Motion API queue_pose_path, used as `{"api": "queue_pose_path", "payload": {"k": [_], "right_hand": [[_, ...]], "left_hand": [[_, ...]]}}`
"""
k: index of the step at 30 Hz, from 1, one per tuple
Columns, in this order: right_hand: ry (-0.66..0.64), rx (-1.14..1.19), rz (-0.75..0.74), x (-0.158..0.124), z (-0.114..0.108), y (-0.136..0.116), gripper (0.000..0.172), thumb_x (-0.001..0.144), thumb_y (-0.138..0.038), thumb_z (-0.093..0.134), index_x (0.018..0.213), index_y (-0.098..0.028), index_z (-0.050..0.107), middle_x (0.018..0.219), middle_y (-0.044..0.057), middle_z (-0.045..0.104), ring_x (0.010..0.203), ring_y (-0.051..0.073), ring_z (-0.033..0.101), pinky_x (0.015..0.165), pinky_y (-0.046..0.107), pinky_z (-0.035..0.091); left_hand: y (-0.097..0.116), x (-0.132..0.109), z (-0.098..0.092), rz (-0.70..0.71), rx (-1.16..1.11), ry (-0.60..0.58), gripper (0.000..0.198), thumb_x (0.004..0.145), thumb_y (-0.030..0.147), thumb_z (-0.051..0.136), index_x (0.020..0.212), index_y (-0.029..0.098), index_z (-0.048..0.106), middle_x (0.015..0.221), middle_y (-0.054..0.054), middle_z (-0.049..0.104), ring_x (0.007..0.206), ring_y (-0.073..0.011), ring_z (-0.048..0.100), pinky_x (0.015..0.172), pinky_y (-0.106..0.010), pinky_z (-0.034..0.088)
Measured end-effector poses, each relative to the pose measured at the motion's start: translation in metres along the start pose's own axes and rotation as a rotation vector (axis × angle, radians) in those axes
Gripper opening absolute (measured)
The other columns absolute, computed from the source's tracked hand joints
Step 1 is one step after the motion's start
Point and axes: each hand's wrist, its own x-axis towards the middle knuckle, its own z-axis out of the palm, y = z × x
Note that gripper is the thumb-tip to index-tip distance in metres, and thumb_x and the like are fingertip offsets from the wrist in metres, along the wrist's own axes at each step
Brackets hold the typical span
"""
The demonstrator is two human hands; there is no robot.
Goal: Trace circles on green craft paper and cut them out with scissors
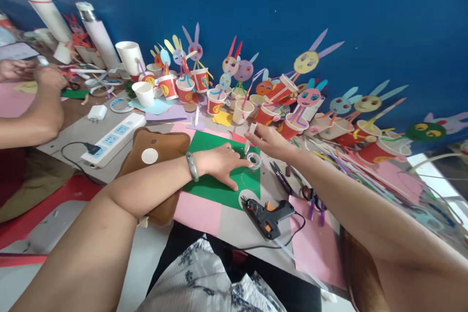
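Currently, the green sheet (205, 147) is positioned beneath the left hand (227, 162), whose fingers are spread across its surface. A clear tape ring (258, 164) is located on the sheet's right part, at the left index fingertip; whether contact is made cannot be told. A white marker (250, 138) is pinched between the right hand's (268, 140) fingers, with its tip directed nearward, just beyond the ring.
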Motion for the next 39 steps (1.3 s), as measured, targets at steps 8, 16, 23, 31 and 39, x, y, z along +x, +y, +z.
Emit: {"api": "queue_pose_path", "payload": {"k": [8, 16, 23, 31, 39], "right_hand": [[-0.087, -0.059, 0.000, 0.006, 0.017, 0.005, 0.036, 0.097, -0.049, 0.046, 0.072, -0.023, 0.042, 0.062, 0.000, 0.053, 0.053, 0.014, 0.048, 0.050, 0.026, 0.033], [-0.125, -0.125, -0.065, 0.010, 0.017, -0.002, 0.032, 0.100, -0.043, 0.045, 0.079, -0.021, 0.052, 0.066, 0.003, 0.060, 0.056, 0.015, 0.051, 0.054, 0.027, 0.033], [-0.184, -0.167, 0.048, 0.011, 0.016, -0.001, 0.033, 0.100, -0.045, 0.046, 0.085, -0.018, 0.057, 0.074, 0.006, 0.064, 0.061, 0.017, 0.054, 0.058, 0.027, 0.034], [-0.124, -0.062, 0.161, 0.013, 0.013, 0.013, 0.026, 0.095, -0.040, 0.048, 0.080, -0.019, 0.052, 0.075, 0.006, 0.062, 0.063, 0.017, 0.054, 0.057, 0.028, 0.034], [-0.052, 0.099, 0.204, 0.004, 0.012, 0.032, 0.031, 0.092, -0.044, 0.048, 0.072, -0.022, 0.049, 0.060, 0.001, 0.059, 0.061, 0.017, 0.054, 0.059, 0.028, 0.038]], "left_hand": [[0.004, -0.005, -0.008, -0.020, -0.043, -0.059, 0.081, 0.083, 0.059, 0.065, 0.150, 0.021, 0.041, 0.095, -0.007, 0.074, 0.096, -0.0298, 0.065, 0.091, -0.039, 0.036], [0.003, -0.003, -0.007, -0.009, -0.035, -0.046, 0.081, 0.084, 0.059, 0.064, 0.151, 0.021, 0.040, 0.092, -0.007, 0.074, 0.093, -0.0295, 0.066, 0.091, -0.040, 0.038], [0.007, -0.004, -0.010, -0.024, -0.055, -0.055, 0.080, 0.084, 0.058, 0.066, 0.149, 0.020, 0.042, 0.089, -0.006, 0.073, 0.087, -0.0278, 0.065, 0.087, -0.038, 0.040], [0.009, -0.004, -0.012, -0.032, -0.041, -0.082, 0.081, 0.085, 0.058, 0.065, 0.152, 0.020, 0.038, 0.085, -0.005, 0.071, 0.086, -0.0282, 0.065, 0.090, -0.040, 0.040], [0.011, -0.005, -0.015, -0.061, -0.064, -0.127, 0.081, 0.087, 0.059, 0.061, 0.154, 0.022, 0.033, 0.100, -0.007, 0.071, 0.095, -0.0291, 0.064, 0.098, -0.046, 0.038]]}}
